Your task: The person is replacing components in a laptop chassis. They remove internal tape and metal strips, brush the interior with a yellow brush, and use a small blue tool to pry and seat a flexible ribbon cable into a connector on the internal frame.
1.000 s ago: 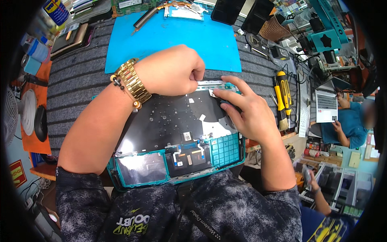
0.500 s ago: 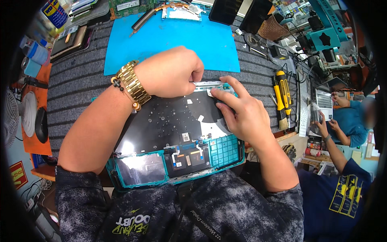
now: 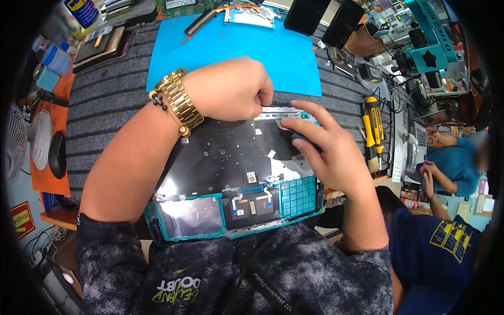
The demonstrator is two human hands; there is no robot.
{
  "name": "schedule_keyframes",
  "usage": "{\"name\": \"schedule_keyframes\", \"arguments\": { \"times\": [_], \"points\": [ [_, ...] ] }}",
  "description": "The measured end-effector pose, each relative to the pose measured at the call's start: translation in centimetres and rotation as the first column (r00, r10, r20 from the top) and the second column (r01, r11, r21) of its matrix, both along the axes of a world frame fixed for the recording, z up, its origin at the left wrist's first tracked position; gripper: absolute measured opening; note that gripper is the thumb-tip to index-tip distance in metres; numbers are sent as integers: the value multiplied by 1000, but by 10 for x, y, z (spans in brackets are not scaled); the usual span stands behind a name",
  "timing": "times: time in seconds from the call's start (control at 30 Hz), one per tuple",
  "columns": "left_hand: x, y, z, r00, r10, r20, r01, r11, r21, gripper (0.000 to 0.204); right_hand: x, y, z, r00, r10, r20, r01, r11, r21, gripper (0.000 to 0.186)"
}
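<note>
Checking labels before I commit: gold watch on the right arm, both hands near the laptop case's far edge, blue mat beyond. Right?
One error: the head view shows the gold watch on the left arm. The rest stands: left hand and right hand near the laptop case's far edge, blue mat beyond.

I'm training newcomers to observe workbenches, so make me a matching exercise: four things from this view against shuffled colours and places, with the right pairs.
1. Laptop casing
2. Mat
3. Wristwatch
4. Hand tools

A. Gold, next to the left hand
B. Partly yellow, right of the right hand
C. Black and teal, before the person
D. Bright blue, beyond the hands

Pairs: 1-C, 2-D, 3-A, 4-B
</note>
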State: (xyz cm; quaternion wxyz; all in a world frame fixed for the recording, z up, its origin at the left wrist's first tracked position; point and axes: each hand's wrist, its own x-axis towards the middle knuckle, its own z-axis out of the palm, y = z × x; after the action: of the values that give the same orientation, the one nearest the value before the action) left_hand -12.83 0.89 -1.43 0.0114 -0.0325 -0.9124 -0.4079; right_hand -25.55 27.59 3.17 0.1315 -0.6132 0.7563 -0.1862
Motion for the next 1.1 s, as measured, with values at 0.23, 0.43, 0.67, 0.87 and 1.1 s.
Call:
{"name": "schedule_keyframes", "arguments": {
  "times": [0.23, 0.43, 0.67, 0.87, 1.1],
  "points": [
    [13, -9, 19, 985, 51, 164, -37, 996, -86, 16, 16, -14, -10, 999, 9, -31, -9, 1000, -26, 33],
    [13, -10, 19, 985, 59, 164, -45, 995, -87, 16, 17, -17, -9, 999, 2, -48, -2, 1000, -4, 33],
    [12, -11, 16, 978, 61, 198, -50, 997, -56, 17, 17, -18, -13, 998, -4, -65, 3, 1000, -18, 33],
    [10, -10, 15, 987, 49, 150, -35, 995, -95, 14, 21, -16, -16, 990, -34, -137, 36, 999, 6, 32],
    [7, -9, 15, 993, 28, 111, -17, 996, -91, 14, 21, -16, -18, 991, -41, -125, 39, 999, -20, 31]
  ]
}}
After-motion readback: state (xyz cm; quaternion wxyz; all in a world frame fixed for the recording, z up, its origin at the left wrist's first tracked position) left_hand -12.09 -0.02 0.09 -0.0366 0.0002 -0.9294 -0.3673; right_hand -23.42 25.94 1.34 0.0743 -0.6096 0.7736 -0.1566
